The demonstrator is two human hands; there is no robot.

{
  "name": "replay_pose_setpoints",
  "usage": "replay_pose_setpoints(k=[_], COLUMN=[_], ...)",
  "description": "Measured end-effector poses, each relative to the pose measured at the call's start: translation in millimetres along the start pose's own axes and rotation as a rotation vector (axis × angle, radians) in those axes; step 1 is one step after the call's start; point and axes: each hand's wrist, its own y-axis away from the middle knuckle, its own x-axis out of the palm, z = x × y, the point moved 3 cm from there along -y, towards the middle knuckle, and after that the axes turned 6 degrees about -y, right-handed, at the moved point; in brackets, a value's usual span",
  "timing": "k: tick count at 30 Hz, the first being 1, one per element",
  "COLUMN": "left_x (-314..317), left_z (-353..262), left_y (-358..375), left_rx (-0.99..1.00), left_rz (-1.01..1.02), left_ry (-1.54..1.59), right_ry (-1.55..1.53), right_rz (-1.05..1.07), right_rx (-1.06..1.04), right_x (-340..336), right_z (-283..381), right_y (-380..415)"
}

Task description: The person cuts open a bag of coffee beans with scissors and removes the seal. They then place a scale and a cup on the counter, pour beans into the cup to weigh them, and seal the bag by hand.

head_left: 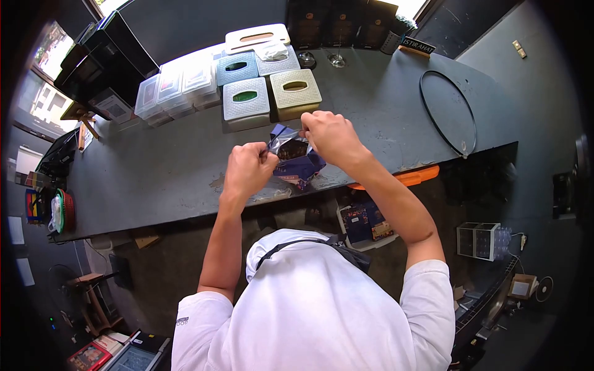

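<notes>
A dark blue printed box [301,172] stands near the front edge of the grey counter, its top flaps raised. Inside it is a clear, shiny plastic bag [284,143] with a dark opening; what the bag contains is too dark to make out. My left hand [250,168] is closed in a pinch on the bag's left edge, beside the box. My right hand [334,136] is closed too, fingers gripping the bag's rim at the upper right. Fingertips of both hands are partly hidden.
Several tissue boxes [245,101] and clear plastic containers [180,86] line the counter [154,167] beyond the box. A black hoop [423,99] lies at right, near a sign [418,45]. Something orange [408,177] sits along the front edge; a bin [365,242] stands below.
</notes>
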Motion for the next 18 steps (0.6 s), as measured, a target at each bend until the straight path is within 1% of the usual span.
replay_pose_setpoints(k=[1,4,7,10,13,16,18], left_x=[-3.7,-9.1,1.9,8.9,18.6,11.4,8.1], left_z=[-0.9,-2.9,2.5,-2.8,1.2,3.2,3.0], left_y=[1.9,0.5,-4.8,-7.1,-12.3,-10.9,-7.9], left_rx=[-0.001,0.027,-0.028,-0.131,-0.126,-0.13,-0.147], left_rz=[-0.025,-0.086,-0.13,-0.141,-0.118,-0.07,-0.05], left_ry=[-0.013,-0.041,-0.056,0.005,0.077,0.266,0.241], right_ry=[0.021,0.0,-0.008,-0.077,-0.159,-0.341,-0.347], right_rz=[0.008,0.007,0.036,0.01,-0.003,0.019,0.065], right_rx=[0.028,-0.016,-0.051,-0.008,0.019,0.022,0.049], right_x=[-3.7,-5.2,7.1,13.0,24.7,23.2,20.1], right_z=[1.4,3.4,3.8,12.7,15.9,13.9,13.8], right_y=[0.9,0.2,-0.2,-1.8,-4.8,-4.4,-4.1])
